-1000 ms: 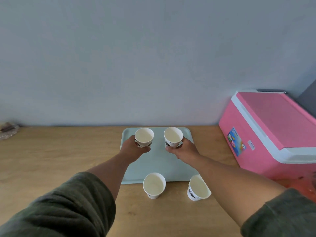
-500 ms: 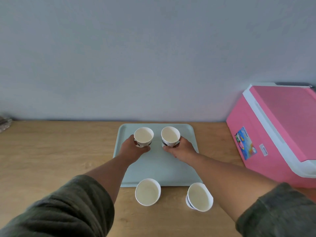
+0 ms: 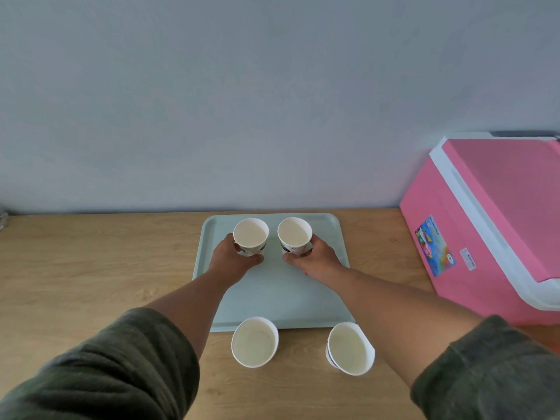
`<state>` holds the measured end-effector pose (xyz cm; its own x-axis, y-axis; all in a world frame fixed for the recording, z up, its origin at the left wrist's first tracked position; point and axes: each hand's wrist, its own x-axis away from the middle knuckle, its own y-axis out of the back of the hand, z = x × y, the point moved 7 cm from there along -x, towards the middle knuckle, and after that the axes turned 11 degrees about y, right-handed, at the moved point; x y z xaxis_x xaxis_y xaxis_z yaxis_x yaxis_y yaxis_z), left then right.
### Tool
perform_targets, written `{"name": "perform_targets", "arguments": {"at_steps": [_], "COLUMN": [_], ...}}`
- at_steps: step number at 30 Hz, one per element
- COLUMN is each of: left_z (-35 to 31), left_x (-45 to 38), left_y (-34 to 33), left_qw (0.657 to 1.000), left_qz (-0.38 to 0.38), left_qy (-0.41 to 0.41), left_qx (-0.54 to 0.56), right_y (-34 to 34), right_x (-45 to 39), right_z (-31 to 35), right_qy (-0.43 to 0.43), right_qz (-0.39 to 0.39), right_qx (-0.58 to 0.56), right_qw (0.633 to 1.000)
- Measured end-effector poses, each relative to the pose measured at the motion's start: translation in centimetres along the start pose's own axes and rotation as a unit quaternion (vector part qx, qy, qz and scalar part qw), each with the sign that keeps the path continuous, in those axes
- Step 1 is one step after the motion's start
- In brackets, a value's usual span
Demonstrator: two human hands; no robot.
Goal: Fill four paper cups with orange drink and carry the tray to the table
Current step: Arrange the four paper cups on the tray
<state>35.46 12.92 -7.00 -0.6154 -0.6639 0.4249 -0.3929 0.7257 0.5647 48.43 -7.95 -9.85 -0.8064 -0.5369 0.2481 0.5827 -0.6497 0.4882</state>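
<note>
A pale green tray point(image 3: 272, 295) lies on the wooden counter against the wall. My left hand point(image 3: 231, 259) grips a white paper cup point(image 3: 250, 234) at the tray's back left. My right hand point(image 3: 315, 259) grips a second paper cup point(image 3: 294, 234) just to its right. Both held cups are upright and look empty. Two more empty paper cups stand on the counter in front of the tray: one on the left point(image 3: 255, 341) and one on the right point(image 3: 350, 348). No orange drink is in view.
A pink cooler box point(image 3: 491, 219) with a white rim and a closed lid stands on the counter at the right, close to the tray. A grey wall backs the wooden counter point(image 3: 91, 268). A small object sits at the far left edge point(image 3: 2, 219).
The view has shifted, so the tray and cooler sit differently in frame. Both hands still hold their cups at the back of the tray, now slightly lower toward its surface.
</note>
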Motion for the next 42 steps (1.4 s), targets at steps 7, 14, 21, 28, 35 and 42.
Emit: {"name": "perform_targets", "arguments": {"at_steps": [7, 14, 21, 28, 35, 42], "left_z": [0.4, 0.2, 0.5, 2.1, 4.4, 6.4], "left_x": [0.7, 3.3, 6.8, 9.5, 10.2, 11.2], "left_y": [0.8, 2.4, 4.0, 4.7, 5.3, 5.5], "left_qw": [0.999, 0.998, 0.998, 0.996, 0.996, 0.992], "left_qz": [0.001, 0.028, 0.016, -0.021, 0.001, 0.069], "left_qy": [0.031, 0.048, 0.047, 0.052, 0.04, 0.0], "left_qx": [-0.032, -0.039, -0.049, -0.068, -0.074, -0.102], "right_y": [1.1, 3.9, 6.4, 9.2, 11.5, 10.6], "right_x": [0.7, 3.0, 5.6, 8.3, 12.7, 17.7], "right_z": [-0.4, 1.1, 2.5, 1.6, -1.8, -6.1], "right_qy": [-0.025, -0.01, 0.012, 0.007, -0.06, -0.117], "right_qz": [0.009, -0.003, -0.022, -0.037, -0.072, -0.106], "right_qx": [0.048, 0.061, 0.073, 0.109, 0.124, 0.123], "right_qw": [0.999, 0.998, 0.997, 0.993, 0.988, 0.98]}}
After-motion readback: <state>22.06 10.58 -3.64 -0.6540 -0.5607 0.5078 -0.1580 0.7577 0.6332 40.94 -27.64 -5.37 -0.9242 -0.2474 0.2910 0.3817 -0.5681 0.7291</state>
